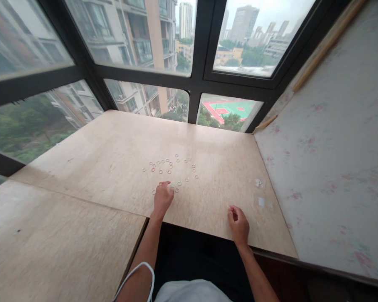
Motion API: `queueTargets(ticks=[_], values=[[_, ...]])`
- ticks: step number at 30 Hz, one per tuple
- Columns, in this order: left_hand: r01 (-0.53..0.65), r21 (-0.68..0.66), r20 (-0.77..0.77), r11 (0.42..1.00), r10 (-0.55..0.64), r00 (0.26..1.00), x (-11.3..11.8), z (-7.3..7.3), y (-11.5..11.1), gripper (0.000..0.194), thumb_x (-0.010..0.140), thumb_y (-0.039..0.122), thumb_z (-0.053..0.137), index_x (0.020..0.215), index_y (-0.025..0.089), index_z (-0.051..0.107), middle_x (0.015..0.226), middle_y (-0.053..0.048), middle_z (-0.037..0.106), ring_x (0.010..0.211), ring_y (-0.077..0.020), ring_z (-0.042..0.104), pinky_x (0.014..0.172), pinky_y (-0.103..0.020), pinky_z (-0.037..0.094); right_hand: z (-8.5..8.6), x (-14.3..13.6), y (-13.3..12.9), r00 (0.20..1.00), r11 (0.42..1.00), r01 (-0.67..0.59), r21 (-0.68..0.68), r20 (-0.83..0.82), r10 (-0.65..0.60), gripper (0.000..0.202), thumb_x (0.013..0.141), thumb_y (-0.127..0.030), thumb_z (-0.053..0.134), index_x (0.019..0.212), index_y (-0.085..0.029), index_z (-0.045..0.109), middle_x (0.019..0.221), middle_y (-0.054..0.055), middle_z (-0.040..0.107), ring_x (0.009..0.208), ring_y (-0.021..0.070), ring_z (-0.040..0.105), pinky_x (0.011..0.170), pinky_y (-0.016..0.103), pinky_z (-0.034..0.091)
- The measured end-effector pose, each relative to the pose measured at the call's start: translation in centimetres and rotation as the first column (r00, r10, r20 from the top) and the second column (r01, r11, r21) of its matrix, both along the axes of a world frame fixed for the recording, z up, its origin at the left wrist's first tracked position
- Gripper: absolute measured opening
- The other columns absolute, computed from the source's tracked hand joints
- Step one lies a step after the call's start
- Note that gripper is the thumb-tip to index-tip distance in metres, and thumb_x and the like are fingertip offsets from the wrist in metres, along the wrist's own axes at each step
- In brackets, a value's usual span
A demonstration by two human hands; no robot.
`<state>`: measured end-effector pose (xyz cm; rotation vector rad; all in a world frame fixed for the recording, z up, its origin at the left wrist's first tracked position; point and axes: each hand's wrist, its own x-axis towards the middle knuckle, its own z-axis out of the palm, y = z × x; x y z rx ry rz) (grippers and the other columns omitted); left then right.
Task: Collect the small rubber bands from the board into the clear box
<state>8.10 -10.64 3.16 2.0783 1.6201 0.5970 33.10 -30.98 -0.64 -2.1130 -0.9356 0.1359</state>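
Observation:
Many small thin rings (169, 172) lie scattered in a loose loop on the pale, marble-patterned surface (208, 151). At the lower left of these rings is my left hand (164, 196), palm down, its fingers bent and slightly apart, with the thumb beside a ring (177, 190). Another ring (154, 192) lies just left of that hand. My right hand (238, 222) rests near the front edge, away from the rings, its fingers curled and the thumb against the fingertips. Whatever is in that pinch, if anything, is too small to make out.
Crumpled white scraps (258, 183) and a small pale square (261, 201) lie at the right, near the floral wall (327, 167). Dark window frames (138, 75) border the far side. A seam crosses the surface on the left, with a small dark speck (18, 230) beyond.

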Motion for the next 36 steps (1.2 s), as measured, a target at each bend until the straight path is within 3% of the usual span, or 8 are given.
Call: queueTargets(ticks=[5, 11, 20, 28, 36], values=[[0.102, -0.12, -0.118, 0.987, -0.116, 0.986, -0.5, 0.1, 0.7, 0.032, 0.078, 0.021, 0.057, 0.11, 0.016, 0.061, 0.103, -0.01, 0.061, 0.095, -0.021, 0.057, 0.083, -0.03, 0.043, -0.1, 0.1, -0.1, 1.0, 1.0, -0.005, 0.013, -0.007, 0.006, 0.035, 0.081, -0.041, 0.045, 0.095, -0.016, 0.066, 0.09, 0.011, 0.07, 0.08, 0.022, 0.063, 0.073, 0.032, 0.048], [0.084, -0.132, -0.188, 0.988, -0.108, 0.976, 0.2, 0.1, 0.7, 0.021, 0.08, 0.021, 0.056, 0.098, 0.015, 0.065, 0.1, -0.01, 0.06, 0.088, -0.019, 0.059, 0.076, -0.027, 0.043, -0.2, 0.2, -0.2, 0.999, 1.0, -0.013, 0.016, -0.034, 0.014, 0.036, 0.08, -0.04, 0.046, 0.096, -0.015, 0.065, 0.09, 0.011, 0.07, 0.08, 0.0222, 0.064, 0.075, 0.033, 0.049], [0.167, -0.147, -0.047, 0.975, -0.175, 0.983, -1.2, -0.6, 2.8, 0.017, 0.075, 0.013, 0.053, 0.083, 0.017, 0.067, 0.08, -0.006, 0.064, 0.076, -0.0176, 0.058, 0.072, -0.028, 0.044, 0.0, 0.2, -0.2, 0.999, 1.0, -0.009, -0.002, -0.046, 0.009, 0.037, 0.081, -0.044, 0.047, 0.096, -0.015, 0.066, 0.091, 0.012, 0.069, 0.08, 0.0229, 0.063, 0.075, 0.034, 0.049], [0.16, -0.103, 0.034, 0.982, -0.157, 0.987, -2.1, -1.0, 2.0, 0.017, 0.075, 0.01, 0.053, 0.087, 0.014, 0.065, 0.08, -0.006, 0.064, 0.072, -0.0155, 0.058, 0.07, -0.027, 0.043, -0.3, 0.4, -0.3, 0.998, 1.0, -0.024, 0.003, -0.06, 0.024, 0.036, 0.081, -0.042, 0.047, 0.096, -0.015, 0.066, 0.092, 0.011, 0.069, 0.082, 0.0229, 0.063, 0.076, 0.034, 0.049], [0.18, -0.107, -0.113, 0.978, -0.192, 0.975, -1.5, -0.2, 2.7, 0.016, 0.082, 0.018, 0.049, 0.083, 0.016, 0.065, 0.08, -0.008, 0.065, 0.076, -0.0194, 0.058, 0.071, -0.029, 0.041, -0.2, 0.4, -0.4, 0.997, 1.0, -0.028, 0.013, -0.071, 0.028, 0.035, 0.08, -0.041, 0.047, 0.095, -0.015, 0.066, 0.091, 0.011, 0.069, 0.081, 0.0228, 0.063, 0.075, 0.034, 0.049]])
